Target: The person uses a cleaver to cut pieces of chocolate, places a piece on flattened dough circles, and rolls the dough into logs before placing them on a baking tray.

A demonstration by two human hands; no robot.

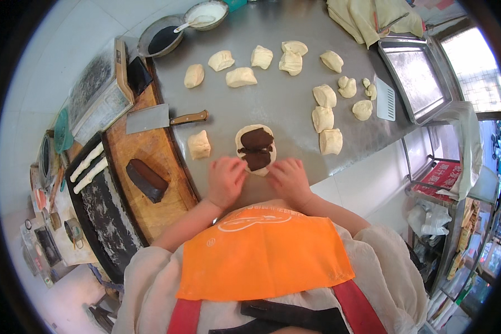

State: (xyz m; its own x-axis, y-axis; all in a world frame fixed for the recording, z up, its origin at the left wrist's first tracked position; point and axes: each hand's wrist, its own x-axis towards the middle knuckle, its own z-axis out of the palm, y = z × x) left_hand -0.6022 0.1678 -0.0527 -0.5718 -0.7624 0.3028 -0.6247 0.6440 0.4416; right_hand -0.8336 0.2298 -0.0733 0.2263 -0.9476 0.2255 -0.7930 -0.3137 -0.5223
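Observation:
A flattened oval of pale dough [241,135] lies on the steel table [206,103], topped with dark brown filling [256,137] in two slabs that meet raggedly across the middle. My left hand [226,178] holds the dough's lower left edge with curled fingertips. At its lower right edge, my right hand [289,179] grips the dough the same way. Left of them is a single pale dough piece [199,145]. Several more pieces [241,78] lie farther back and to the right.
A cleaver [147,118] and a dark brown block [147,180] rest by the wooden board [119,161]. A black tray [106,222] holds white dough strips. Bowls [160,36] stand at the back left; a white slotted scraper [385,100] and metal tray [415,78] are at right.

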